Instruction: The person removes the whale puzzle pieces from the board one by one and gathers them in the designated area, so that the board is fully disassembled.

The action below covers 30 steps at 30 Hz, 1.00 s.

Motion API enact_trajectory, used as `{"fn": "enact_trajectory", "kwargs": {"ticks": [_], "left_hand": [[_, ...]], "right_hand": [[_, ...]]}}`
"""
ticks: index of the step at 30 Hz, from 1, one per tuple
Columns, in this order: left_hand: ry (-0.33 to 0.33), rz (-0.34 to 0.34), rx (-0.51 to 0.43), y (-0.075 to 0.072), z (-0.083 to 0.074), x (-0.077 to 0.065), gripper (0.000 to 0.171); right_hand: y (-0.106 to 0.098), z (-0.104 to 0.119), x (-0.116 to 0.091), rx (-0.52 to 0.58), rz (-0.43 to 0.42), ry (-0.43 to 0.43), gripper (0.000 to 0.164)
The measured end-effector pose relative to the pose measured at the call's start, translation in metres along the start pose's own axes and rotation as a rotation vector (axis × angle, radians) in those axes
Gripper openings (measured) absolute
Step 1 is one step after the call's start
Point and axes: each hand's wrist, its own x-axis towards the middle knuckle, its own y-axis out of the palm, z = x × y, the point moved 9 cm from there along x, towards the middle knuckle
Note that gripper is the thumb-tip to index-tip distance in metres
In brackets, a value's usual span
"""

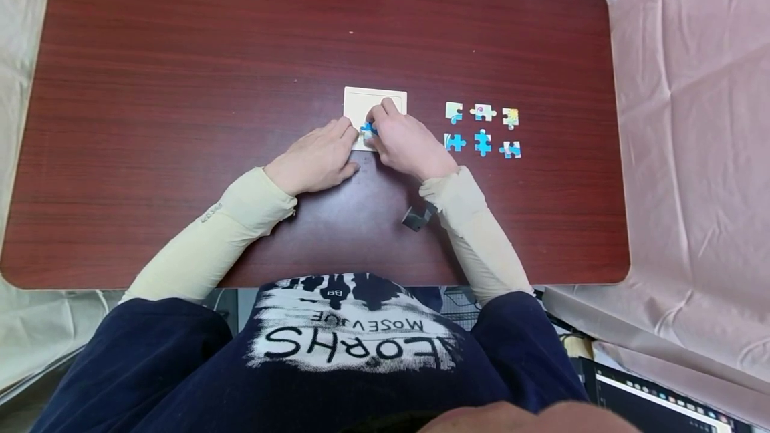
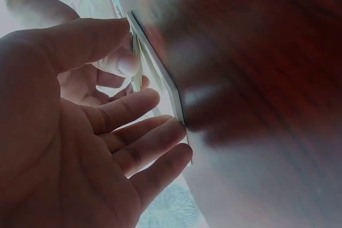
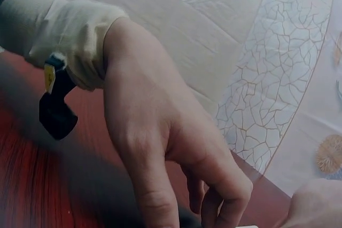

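Note:
A pale square puzzle tray [image 1: 355,91] with a raised border lies on the table. My right hand [image 1: 406,139] is over it, pinching a blue-and-pale jigsaw piece [image 1: 368,129] between thumb and fingers, low over the lower left part of the tray. My left hand [image 1: 317,158] lies palm down with its fingertips at the tray's left edge. In the left wrist view, the relaxed fingers [image 2: 144,145] of that hand reach the tray's side. The right hand hides much of the tray, and its fingertips run out of the right wrist view.
Two short rows of jigsaw pieces lie right of the tray, among them a yellow-flowered piece [image 1: 510,117] and a blue piece [image 1: 482,143]. A dark camera mount [image 1: 418,218] hangs from the right sleeve. The brown table [image 1: 180,52] has pale cloth around its sides.

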Motion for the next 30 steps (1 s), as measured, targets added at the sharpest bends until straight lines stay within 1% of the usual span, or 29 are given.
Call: {"fn": "enact_trajectory", "kwargs": {"ticks": [5,7,10,16,26,30], "left_hand": [[-0.006,0.006,0.007,0.0004,0.0001,0.0000,0.041],[-0.008,0.007,0.011,0.0007,0.0003,0.0001,0.041],[-0.007,0.004,0.011,0.0010,0.0002,0.0004,0.042],[-0.002,-0.006,0.011,0.0012,-0.0001,0.0009,0.041],[-0.005,0.002,0.000,0.0021,0.0005,0.0011,0.041],[-0.005,0.004,-0.009,0.0028,0.0005,0.0013,0.042]], "right_hand": [[0.0000,0.0006,0.0000,-0.020,-0.027,-0.028,0.038],[0.0004,0.0010,-0.0003,-0.026,-0.036,-0.043,0.038],[0.0015,0.0011,-0.0003,-0.022,-0.044,-0.053,0.034],[0.0030,0.0006,-0.0003,-0.025,-0.047,-0.046,0.031],[0.0006,-0.0002,-0.0029,-0.038,-0.072,-0.049,0.032],[0.0005,0.0002,-0.0034,-0.037,-0.063,-0.039,0.033]]}}
